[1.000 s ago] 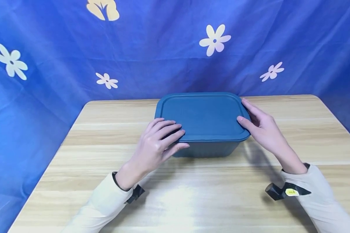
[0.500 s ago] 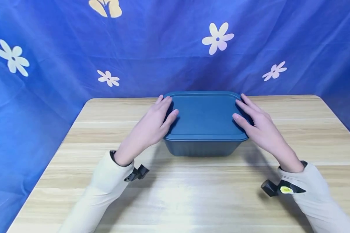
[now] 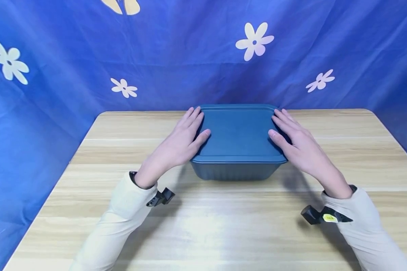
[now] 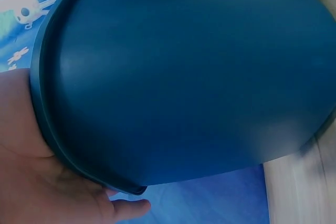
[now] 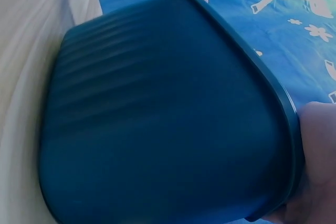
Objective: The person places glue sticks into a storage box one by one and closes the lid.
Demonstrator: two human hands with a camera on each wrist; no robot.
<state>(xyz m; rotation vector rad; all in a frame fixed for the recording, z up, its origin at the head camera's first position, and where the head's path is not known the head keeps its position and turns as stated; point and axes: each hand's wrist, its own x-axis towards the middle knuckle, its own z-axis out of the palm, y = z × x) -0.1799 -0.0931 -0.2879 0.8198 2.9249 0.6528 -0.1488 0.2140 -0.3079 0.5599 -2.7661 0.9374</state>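
A dark blue storage box (image 3: 237,172) with a flat lid (image 3: 239,130) stands toward the far side of the wooden table. My left hand (image 3: 179,145) rests along the lid's left edge, fingers straight and pointing away, thumb lying on top. Along the right edge lies my right hand (image 3: 302,147) in much the same way. In the left wrist view the box's side wall (image 4: 184,77) fills most of the picture, with part of the left hand (image 4: 52,182) at the rim. The right wrist view shows the ribbed wall (image 5: 157,108) and the right hand (image 5: 320,156) against the rim. The box's inside is hidden.
A blue cloth (image 3: 176,56) with white flowers hangs behind the table's back edge. The pale wooden table (image 3: 203,226) extends in front of the box and to both sides. Black wrist cameras sit at both cuffs.
My left hand has moved from the lid's front left corner up along its left edge, fingers straightening. The right hand has shifted slightly inward on the right edge. The box looks slightly turned.
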